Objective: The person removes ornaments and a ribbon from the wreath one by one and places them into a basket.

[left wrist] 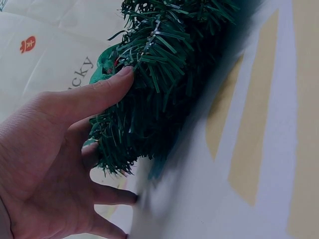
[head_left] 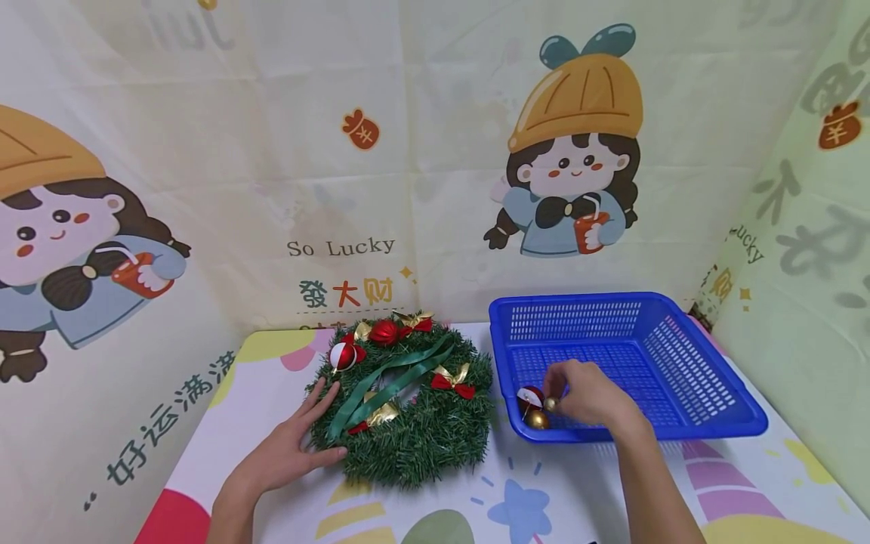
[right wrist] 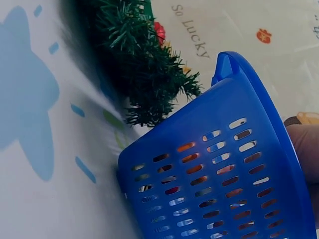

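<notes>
My left hand point(head_left: 288, 447) lies spread against the wreath point(head_left: 424, 446); in the basket point(head_left: 714, 431), my right hand point(head_left: 590, 393) pinches a small gold bauble point(head_left: 550, 405). Picking seems underway; lifting needs care.

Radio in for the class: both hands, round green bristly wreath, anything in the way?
Left hand touching left edge of wreath. Right hand pinching small gold ball inside blue plastic basket. Crowding close: another gold ball, red-and-white ball.

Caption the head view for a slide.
Left hand touching a decorated green wreath; right hand at baubles inside a blue basket.
</notes>
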Tool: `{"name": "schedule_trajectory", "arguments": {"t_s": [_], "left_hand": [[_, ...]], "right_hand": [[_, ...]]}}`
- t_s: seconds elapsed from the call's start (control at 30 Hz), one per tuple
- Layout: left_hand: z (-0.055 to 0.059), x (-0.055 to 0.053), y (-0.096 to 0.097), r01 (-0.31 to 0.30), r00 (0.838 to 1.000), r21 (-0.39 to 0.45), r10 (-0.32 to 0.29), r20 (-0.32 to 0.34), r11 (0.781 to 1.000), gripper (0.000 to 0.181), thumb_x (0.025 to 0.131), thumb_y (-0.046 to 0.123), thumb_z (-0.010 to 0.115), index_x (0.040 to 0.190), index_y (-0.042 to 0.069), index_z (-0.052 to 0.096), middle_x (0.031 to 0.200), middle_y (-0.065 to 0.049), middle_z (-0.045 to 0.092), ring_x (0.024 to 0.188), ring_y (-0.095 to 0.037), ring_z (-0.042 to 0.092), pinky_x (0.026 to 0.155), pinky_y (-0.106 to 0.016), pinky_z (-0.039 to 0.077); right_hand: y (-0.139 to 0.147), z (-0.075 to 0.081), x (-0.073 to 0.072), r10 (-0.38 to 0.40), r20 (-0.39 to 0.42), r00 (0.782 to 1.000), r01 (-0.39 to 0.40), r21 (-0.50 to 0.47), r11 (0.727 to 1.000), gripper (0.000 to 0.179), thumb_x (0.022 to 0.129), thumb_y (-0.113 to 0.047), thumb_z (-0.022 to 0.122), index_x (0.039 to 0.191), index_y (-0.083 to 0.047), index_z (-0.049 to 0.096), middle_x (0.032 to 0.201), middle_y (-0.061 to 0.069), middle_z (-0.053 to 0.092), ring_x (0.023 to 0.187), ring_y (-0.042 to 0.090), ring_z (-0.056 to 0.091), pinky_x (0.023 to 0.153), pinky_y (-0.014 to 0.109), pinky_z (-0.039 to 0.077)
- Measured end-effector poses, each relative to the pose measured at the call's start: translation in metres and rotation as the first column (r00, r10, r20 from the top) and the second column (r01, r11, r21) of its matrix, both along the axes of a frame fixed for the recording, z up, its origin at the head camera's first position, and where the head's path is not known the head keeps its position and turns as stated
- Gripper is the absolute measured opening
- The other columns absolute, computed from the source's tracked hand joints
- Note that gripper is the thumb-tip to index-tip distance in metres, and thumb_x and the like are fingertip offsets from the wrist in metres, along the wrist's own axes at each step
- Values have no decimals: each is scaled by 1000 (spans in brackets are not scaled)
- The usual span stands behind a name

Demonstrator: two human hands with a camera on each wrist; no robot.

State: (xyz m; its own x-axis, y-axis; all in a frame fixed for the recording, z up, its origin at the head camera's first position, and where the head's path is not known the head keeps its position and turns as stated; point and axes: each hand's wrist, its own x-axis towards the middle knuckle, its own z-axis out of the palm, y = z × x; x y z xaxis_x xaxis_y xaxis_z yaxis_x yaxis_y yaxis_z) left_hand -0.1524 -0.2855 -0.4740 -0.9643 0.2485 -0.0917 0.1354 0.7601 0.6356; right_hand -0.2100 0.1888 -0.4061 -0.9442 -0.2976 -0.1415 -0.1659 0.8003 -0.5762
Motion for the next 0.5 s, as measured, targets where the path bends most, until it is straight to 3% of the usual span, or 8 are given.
{"name": "schedule_trajectory", "arguments": {"t_s": [0.5], "left_hand": [[-1,-1,-1,4,1000,-6,-4,-2,1000,103,89,58,77,168,33,17,177,-9,4,154,-56,20,109,-75,37]], "right_hand": [[0,-13,-6,-6,54,999,0,101,995,24,76,12,68,87,-10,69,83,5,64,77,22,56,68,36,51]]}}
